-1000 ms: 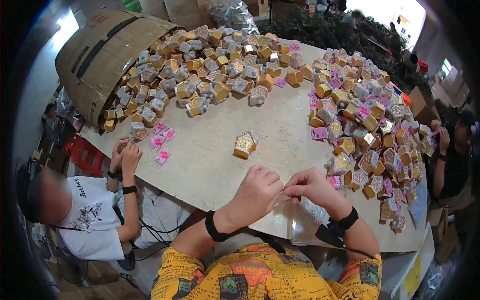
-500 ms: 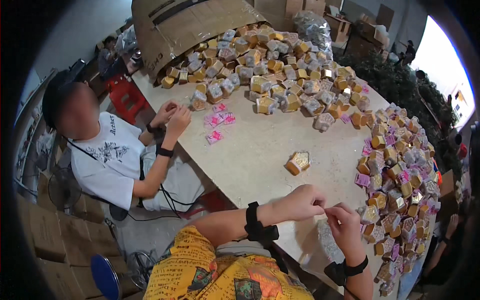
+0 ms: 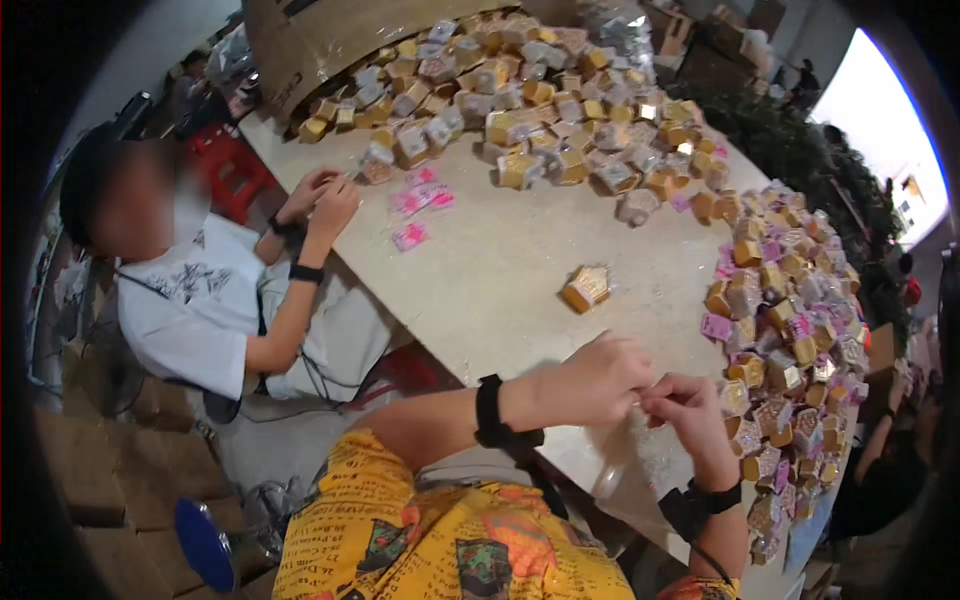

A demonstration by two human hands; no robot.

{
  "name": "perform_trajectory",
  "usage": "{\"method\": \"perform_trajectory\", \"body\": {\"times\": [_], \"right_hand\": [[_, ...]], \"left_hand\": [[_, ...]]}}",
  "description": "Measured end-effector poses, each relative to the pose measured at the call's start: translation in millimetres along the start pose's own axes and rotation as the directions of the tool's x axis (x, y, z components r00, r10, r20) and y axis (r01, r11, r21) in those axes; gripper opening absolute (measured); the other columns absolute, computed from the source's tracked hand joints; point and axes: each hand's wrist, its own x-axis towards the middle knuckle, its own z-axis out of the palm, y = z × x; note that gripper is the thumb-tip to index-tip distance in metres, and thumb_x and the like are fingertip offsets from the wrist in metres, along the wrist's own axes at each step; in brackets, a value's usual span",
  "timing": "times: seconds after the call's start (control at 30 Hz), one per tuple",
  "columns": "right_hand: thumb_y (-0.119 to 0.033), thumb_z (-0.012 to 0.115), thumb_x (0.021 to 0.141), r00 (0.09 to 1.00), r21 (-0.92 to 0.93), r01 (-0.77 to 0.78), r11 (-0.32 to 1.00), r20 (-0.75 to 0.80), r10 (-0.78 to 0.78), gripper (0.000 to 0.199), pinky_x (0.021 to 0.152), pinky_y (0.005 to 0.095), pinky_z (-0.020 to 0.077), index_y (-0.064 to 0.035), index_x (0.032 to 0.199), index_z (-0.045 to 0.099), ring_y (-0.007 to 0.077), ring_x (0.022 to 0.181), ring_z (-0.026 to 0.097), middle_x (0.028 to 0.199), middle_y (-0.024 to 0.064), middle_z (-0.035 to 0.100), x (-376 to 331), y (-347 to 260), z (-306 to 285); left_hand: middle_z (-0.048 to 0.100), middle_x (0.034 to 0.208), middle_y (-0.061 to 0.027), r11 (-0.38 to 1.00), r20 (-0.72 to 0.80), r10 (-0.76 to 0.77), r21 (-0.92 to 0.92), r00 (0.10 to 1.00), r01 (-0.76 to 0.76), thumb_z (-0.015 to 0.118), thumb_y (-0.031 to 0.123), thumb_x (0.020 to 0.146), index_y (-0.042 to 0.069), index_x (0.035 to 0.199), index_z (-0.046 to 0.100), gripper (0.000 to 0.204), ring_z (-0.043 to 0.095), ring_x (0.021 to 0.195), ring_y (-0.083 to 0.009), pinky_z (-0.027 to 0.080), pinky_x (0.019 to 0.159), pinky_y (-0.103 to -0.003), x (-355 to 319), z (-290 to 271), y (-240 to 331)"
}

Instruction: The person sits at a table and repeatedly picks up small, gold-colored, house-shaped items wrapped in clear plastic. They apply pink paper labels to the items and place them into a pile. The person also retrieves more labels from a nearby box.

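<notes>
1. Since the frame half a second ago, my two hands have drawn closer together over the near edge of the bench (image 3: 520, 290), and the view has swung a little further left, so the person beside me sits larger in it.
2. My left hand (image 3: 590, 380) is curled, fingers closed toward the thumb, meeting my right hand (image 3: 685, 410) fingertip to fingertip.
3. My right fingers are pinched shut too; something very small sits between the two hands, but I cannot tell what it is.
4. Both my wrists wear black bands, and my yellow patterned shirt (image 3: 440, 540) fills the lower edge.
5. One small gold house-shaped box (image 3: 586, 288) stands alone on the bench, just beyond my hands and apart from them.
6. To my right, a heap of gold and pink little boxes (image 3: 780, 350) runs along the bench edge, near my right hand.
7. Across the far end lies a bigger pile of the same boxes (image 3: 530, 100), spilling from a tipped cardboard carton (image 3: 300, 40).
8. On my left, a person in a white shirt (image 3: 190, 310) has both hands together at the bench edge, beside a few pink packets (image 3: 415, 210).
</notes>
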Motion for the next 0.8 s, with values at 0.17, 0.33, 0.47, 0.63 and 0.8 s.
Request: {"method": "perform_trajectory", "body": {"times": [0.17,0.33,0.47,0.63,0.8], "right_hand": [[0.001,0.065,0.080,0.978,-0.170,0.111,0.979,-0.157,-0.138,0.003,0.057,0.0243,0.0486,0.0032,0.081,0.066,0.0107,0.063,0.060,0.071,0.0043,0.063,-1,3,-9],[0.000,0.063,0.075,0.822,-0.666,0.374,0.646,-0.085,-0.563,0.005,0.055,0.0322,0.0456,0.0017,0.079,0.065,0.0261,0.059,0.059,0.073,0.0146,0.060,10,-35,14],[0.004,0.063,0.072,0.690,-0.657,0.527,0.538,-0.038,-0.723,0.005,0.056,0.0339,0.0462,0.0018,0.077,0.062,0.0285,0.061,0.059,0.072,0.0146,0.058,11,-70,32],[0.003,0.064,0.074,0.790,-0.566,0.407,0.717,-0.176,-0.588,0.005,0.056,0.0318,0.0480,0.0020,0.078,0.065,0.0261,0.060,0.062,0.074,0.0139,0.061,19,-33,0],[0.002,0.064,0.073,0.749,-0.693,0.365,0.622,-0.177,-0.638,0.005,0.057,0.0337,0.0486,0.0010,0.078,0.066,0.0288,0.063,0.062,0.074,0.0142,0.061,25,-22,-11]], "left_hand": [[0.058,0.083,-0.0124,0.976,0.110,-0.213,0.066,0.971,0.207,0.069,0.031,0.081,0.003,0.085,0.060,0.030,0.061,0.083,-0.0341,0.049,0.073,-0.041,20,-19,-16],[0.057,0.100,-0.0180,0.692,-0.017,-0.482,0.606,0.876,0.393,0.069,0.045,0.078,0.002,0.099,0.058,0.049,0.063,0.083,-0.0331,0.054,0.070,-0.042,37,-17,-81],[0.057,0.100,-0.0200,0.664,0.063,-0.486,0.675,0.872,0.321,0.069,0.041,0.077,0.002,0.101,0.056,0.047,0.064,0.083,-0.0351,0.054,0.069,-0.044,42,1,-117],[0.058,0.104,-0.0224,0.656,-0.075,-0.593,0.532,0.801,0.535,0.065,0.026,0.079,0.005,0.109,0.052,0.039,0.064,0.079,-0.0377,0.053,0.072,-0.046,41,-3,-125],[0.060,0.109,-0.0218,0.830,-0.007,-0.553,0.083,0.833,0.552,0.066,0.023,0.078,0.008,0.133,0.040,0.063,0.062,0.098,-0.0398,0.049,0.084,-0.042,20,-26,-98]]}}
